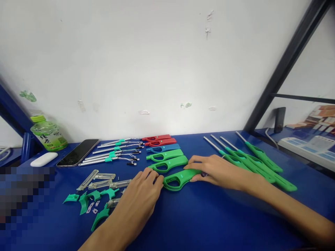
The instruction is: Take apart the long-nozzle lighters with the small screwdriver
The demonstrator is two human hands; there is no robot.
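Observation:
A green lighter handle shell (186, 175) with a finger loop lies on the blue table between my hands. My left hand (146, 186) is closed at its front end, fingertips bunched by the loop. My right hand (218, 170) grips the rear end between thumb and fingers; a small dark object, its kind unclear, shows under the palm. Just behind lie two more green shells (170, 163), a blue shell (163, 148) and two red shells (161, 142). To the right rest several green lighters with metal tubes (251, 162).
Metal tubes with wires (112, 153), clear fuel tanks (101, 184) and green triggers (83, 202) lie on the left. Beyond them are a phone (78, 152), a white case (44, 159) and a green-capped bottle (48, 134). A white wall (167, 69) stands behind.

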